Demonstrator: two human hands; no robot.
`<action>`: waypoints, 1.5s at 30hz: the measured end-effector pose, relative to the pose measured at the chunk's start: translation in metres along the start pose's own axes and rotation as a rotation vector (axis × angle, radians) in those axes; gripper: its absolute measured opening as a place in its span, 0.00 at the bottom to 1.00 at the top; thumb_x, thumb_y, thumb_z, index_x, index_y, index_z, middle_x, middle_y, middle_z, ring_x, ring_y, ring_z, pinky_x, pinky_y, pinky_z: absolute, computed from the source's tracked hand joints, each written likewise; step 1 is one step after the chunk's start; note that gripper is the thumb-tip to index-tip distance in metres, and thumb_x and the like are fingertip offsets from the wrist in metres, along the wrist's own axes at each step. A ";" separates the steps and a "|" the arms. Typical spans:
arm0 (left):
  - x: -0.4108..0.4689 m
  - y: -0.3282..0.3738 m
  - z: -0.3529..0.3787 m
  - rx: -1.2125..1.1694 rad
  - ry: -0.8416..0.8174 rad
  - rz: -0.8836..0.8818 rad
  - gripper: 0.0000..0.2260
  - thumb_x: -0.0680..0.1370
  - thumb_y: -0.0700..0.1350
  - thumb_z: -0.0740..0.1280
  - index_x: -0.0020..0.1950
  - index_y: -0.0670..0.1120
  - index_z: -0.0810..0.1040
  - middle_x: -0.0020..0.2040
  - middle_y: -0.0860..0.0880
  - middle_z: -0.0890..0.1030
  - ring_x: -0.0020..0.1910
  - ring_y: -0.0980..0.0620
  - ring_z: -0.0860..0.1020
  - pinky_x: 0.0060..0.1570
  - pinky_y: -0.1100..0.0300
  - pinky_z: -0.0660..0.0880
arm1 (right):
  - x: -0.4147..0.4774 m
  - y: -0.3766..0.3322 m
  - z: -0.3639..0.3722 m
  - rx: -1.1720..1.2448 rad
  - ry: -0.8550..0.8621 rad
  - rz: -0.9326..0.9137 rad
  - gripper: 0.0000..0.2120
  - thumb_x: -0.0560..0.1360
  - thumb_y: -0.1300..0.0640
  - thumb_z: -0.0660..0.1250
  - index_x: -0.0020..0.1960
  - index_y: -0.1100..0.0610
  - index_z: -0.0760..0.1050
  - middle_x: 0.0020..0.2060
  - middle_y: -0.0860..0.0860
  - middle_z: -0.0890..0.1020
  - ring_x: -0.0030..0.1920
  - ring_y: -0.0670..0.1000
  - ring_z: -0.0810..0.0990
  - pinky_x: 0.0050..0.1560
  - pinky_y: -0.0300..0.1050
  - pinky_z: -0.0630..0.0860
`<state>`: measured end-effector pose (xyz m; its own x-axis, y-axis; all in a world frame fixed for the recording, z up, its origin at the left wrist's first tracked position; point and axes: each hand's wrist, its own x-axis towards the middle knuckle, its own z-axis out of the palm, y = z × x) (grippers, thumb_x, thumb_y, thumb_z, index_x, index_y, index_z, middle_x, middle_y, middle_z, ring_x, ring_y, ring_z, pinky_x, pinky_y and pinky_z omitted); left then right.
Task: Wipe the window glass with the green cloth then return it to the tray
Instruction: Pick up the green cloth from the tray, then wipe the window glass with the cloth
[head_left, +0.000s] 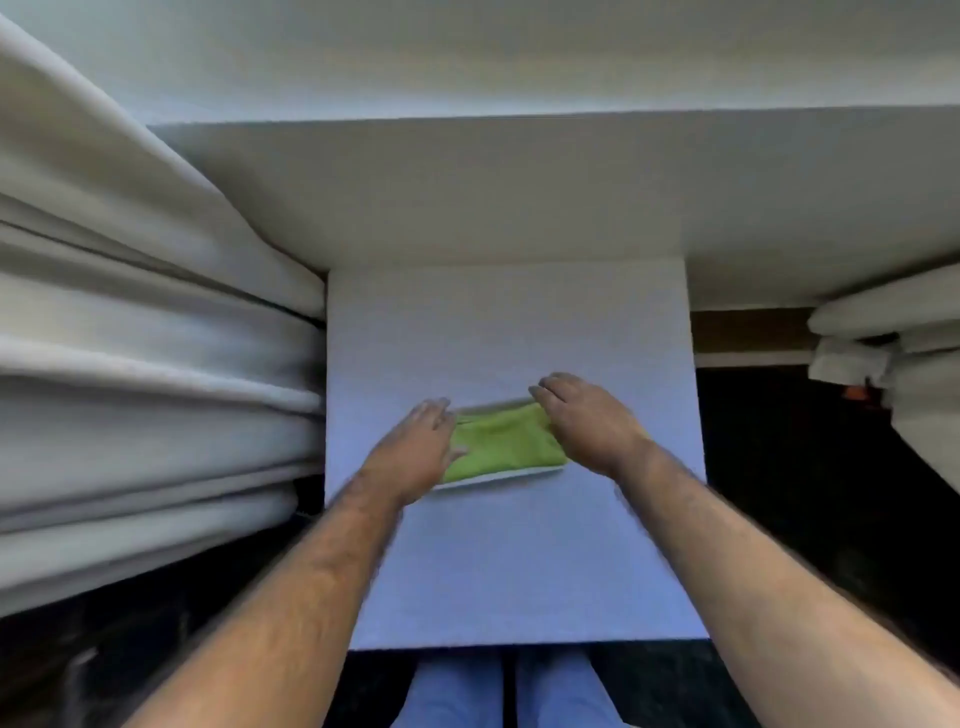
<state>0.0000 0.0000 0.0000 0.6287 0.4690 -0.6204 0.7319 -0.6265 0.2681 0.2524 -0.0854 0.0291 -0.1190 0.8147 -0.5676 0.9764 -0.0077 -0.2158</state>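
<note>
A folded green cloth (503, 440) lies in a shallow white tray (498, 478) on a small white table (514, 571). My left hand (415, 452) rests palm down over the cloth's left end, fingers spread flat. My right hand (587, 423) covers the cloth's right end, fingers curved down over the tray's far right corner. Whether either hand pinches the cloth is hidden by the hands themselves. The window glass (467, 47) shows as a pale band at the top, above a deep white sill (519, 197).
Thick folds of white curtain (130, 364) hang close along the table's left side. More curtain (904, 358) bunches at the right, over dark floor. My legs in blue trousers (504, 691) show below the table's near edge.
</note>
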 end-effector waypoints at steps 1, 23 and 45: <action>0.005 -0.001 0.012 0.042 -0.033 -0.002 0.29 0.86 0.54 0.58 0.82 0.37 0.59 0.83 0.38 0.59 0.83 0.41 0.59 0.84 0.51 0.53 | 0.007 -0.001 0.013 -0.035 -0.030 0.005 0.28 0.85 0.61 0.59 0.84 0.59 0.60 0.83 0.56 0.65 0.83 0.57 0.62 0.80 0.53 0.67; -0.006 -0.003 -0.034 -0.417 0.037 -0.136 0.17 0.75 0.35 0.63 0.60 0.52 0.70 0.52 0.48 0.80 0.48 0.43 0.78 0.44 0.53 0.76 | 0.022 -0.037 -0.008 0.077 -0.069 0.215 0.20 0.77 0.69 0.61 0.67 0.56 0.71 0.57 0.55 0.83 0.53 0.61 0.81 0.49 0.50 0.71; -0.207 0.086 -0.496 -0.132 0.504 0.051 0.07 0.74 0.39 0.74 0.52 0.45 0.84 0.43 0.49 0.80 0.46 0.48 0.77 0.48 0.61 0.71 | -0.204 -0.095 -0.487 -0.088 0.537 0.193 0.10 0.82 0.49 0.71 0.57 0.55 0.83 0.54 0.56 0.85 0.55 0.61 0.85 0.53 0.53 0.81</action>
<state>0.0638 0.1577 0.5168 0.6893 0.7016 -0.1806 0.7032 -0.5881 0.3996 0.2716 0.0311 0.5525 0.1480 0.9837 -0.1021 0.9855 -0.1554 -0.0683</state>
